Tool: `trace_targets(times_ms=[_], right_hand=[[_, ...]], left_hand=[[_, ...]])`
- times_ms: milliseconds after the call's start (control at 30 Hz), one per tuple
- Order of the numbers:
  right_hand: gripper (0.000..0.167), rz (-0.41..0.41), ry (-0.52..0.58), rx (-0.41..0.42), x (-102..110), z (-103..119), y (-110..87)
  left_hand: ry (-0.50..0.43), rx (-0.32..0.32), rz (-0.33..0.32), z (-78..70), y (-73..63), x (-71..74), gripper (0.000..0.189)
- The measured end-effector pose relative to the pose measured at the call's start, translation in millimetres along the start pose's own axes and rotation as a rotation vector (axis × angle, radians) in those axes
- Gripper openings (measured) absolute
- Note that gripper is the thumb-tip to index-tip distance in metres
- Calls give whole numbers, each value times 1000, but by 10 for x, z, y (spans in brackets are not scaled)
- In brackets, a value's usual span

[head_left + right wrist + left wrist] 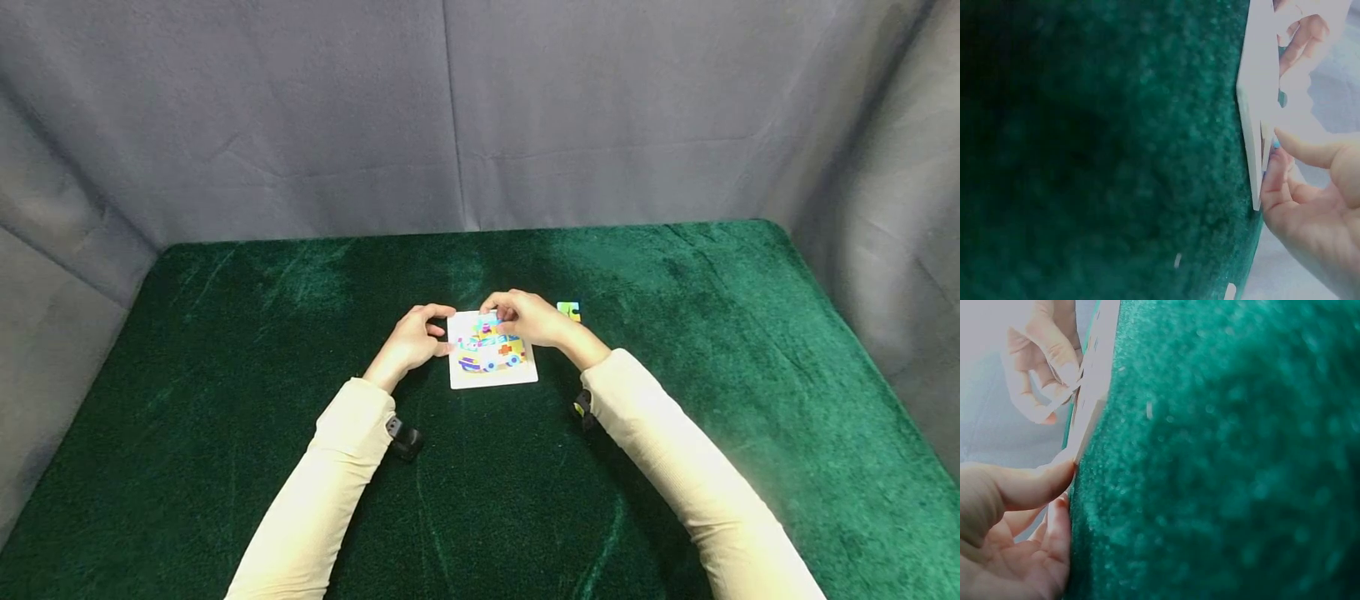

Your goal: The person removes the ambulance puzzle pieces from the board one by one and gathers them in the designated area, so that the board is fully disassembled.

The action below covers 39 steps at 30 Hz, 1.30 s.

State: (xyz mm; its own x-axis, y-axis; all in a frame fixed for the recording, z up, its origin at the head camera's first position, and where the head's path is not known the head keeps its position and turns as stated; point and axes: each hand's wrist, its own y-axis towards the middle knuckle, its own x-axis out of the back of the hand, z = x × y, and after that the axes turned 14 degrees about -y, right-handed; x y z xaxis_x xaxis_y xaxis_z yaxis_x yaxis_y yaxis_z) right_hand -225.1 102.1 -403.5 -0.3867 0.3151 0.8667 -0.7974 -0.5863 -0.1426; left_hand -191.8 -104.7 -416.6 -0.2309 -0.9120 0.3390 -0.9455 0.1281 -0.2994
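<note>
A square white puzzle board (493, 382) lies on the green cloth, with a colourful picture of a vehicle with blue wheels on it. My left hand (412, 337) is at its left edge, thumb and forefinger spread apart and touching the rim. Over the board's upper right part, my right hand (528, 317) pinches a puzzle piece between thumb and fingers. That thin puzzle piece (1266, 147) shows edge-on and tilted in the right wrist view; its picture is mostly hidden by the fingers. The left wrist view also shows the right hand (1044, 353) beyond the board.
One loose green and yellow puzzle piece (569, 310) lies on the cloth to the right of the board, beside the right wrist. Green velvety cloth (262, 375) covers the table. Grey curtains (337, 117) hang behind and at both sides.
</note>
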Motion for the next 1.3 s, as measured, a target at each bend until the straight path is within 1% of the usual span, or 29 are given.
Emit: trace_targets(times_ms=[100, 267, 367, 433, 567, 667, 767, 833, 1000, 1033, 1300], right_hand=[[27, -1, 26, 2, -2, -22, 1], [29, 7, 61, 34, 9, -42, 18], [30, 22, 69, 41, 21, -45, 24], [30, 26, 45, 39, 30, -41, 22], [27, 27, -27, 7, 56, -25, -3], [25, 22, -43, -49, 82, -20, -26], [23, 18, -4, -103, 118, -35, -50], [22, 14, 29, -123, 144, -68, -66], [18, -13, 131, -128, 232, -189, -138], [18, -16, 150, -143, 257, -212, -163], [26, -50, 322, -267, 425, -445, -364]], left_hand=[[-3, 1, 1, -1, 3, -2, 54], [-5, -2, -2, 6, 6, 2, 54], [-3, -9, -2, 8, 7, 2, 54], [0, -9, -3, 6, 7, 1, 55], [2, 3, -6, 0, 6, 2, 54], [3, 11, -5, 1, 6, 4, 54], [0, 16, -2, 9, 9, 8, 55], [-5, 16, 0, 15, 12, 11, 55], [-4, 6, -5, 17, 10, 13, 55], [-5, 5, -5, 15, 8, 12, 55], [-11, 9, -7, 16, 11, -6, 54]])
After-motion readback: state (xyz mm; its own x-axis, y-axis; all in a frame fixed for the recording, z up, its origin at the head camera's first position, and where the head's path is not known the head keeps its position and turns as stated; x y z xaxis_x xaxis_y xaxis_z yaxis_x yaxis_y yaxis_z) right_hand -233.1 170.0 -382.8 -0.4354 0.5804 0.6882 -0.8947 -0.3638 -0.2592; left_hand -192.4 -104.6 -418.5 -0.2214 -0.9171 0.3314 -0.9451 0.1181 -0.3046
